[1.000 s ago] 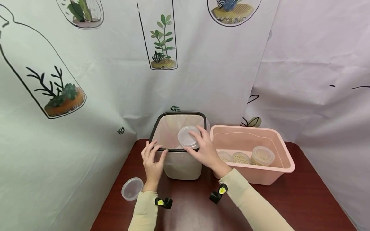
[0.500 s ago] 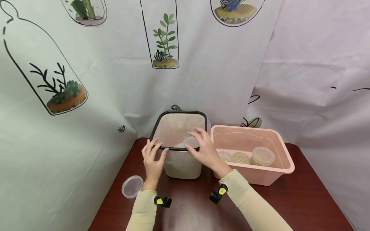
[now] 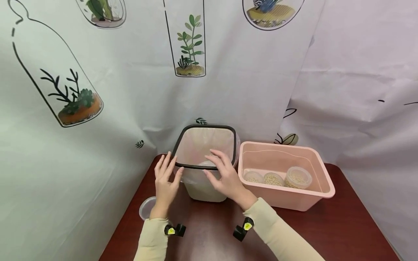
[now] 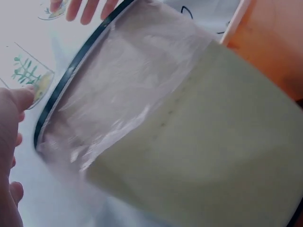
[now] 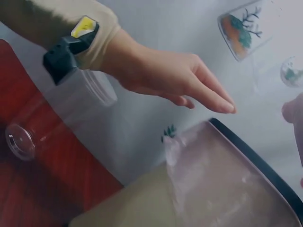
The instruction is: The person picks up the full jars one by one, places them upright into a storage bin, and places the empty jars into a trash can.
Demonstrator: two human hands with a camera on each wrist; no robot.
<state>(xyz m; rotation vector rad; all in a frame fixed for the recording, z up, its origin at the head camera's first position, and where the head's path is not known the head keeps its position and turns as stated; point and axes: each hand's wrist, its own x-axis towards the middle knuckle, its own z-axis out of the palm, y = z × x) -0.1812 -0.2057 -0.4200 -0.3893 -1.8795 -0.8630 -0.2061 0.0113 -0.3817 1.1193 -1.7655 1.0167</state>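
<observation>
A light-coloured trash bin (image 3: 205, 188) with a black rim and a thin plastic liner (image 4: 128, 80) stands on the table. Just inside its near rim, part of a translucent round plastic piece (image 3: 207, 164) shows; whether lid or tub I cannot tell. My left hand (image 3: 166, 185) is at the bin's left front corner, fingers spread and holding nothing. Over the near right rim is my right hand (image 3: 225, 177), its fingers loosely bent with nothing between them. Beside my left wrist stands a clear plastic jar (image 5: 61, 113), partly hidden by the forearm in the head view.
A pink plastic tub (image 3: 318, 174) sits right of the bin. Inside are several small clear containers with pale beans, including a taller one (image 3: 298, 177). A printed cloth (image 3: 130, 72) hangs behind the dark red table (image 3: 343, 224).
My right hand let go of the round translucent plastic piece, which dropped into the bin. Both hands have since drawn slightly back from the rim, the left one leftward.
</observation>
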